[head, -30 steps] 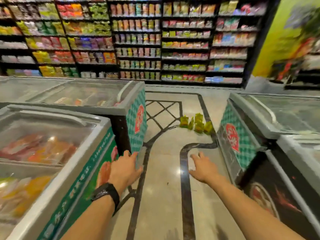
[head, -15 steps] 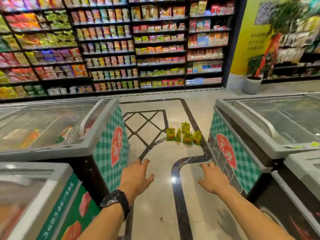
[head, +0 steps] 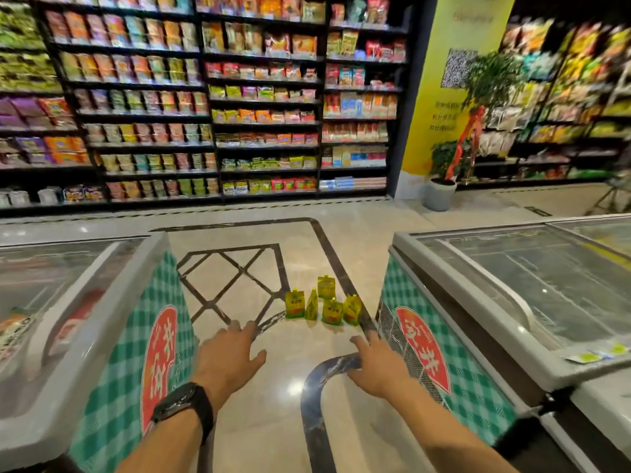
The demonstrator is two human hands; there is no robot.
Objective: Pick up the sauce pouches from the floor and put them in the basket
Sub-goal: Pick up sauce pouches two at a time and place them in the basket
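sauce pouches (head: pixel 332 312) nearer | left hand (head: pixel 232 360), right hand (head: pixel 379 367) empty | freezer (head: pixel 423 351): 安井

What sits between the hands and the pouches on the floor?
Nothing visible. Only bare floor separates the left hand and right hand from the sauce pouches. The left freezer and right freezer flank the aisle without crossing the path. No basket is in view, so that leg can't be judged.
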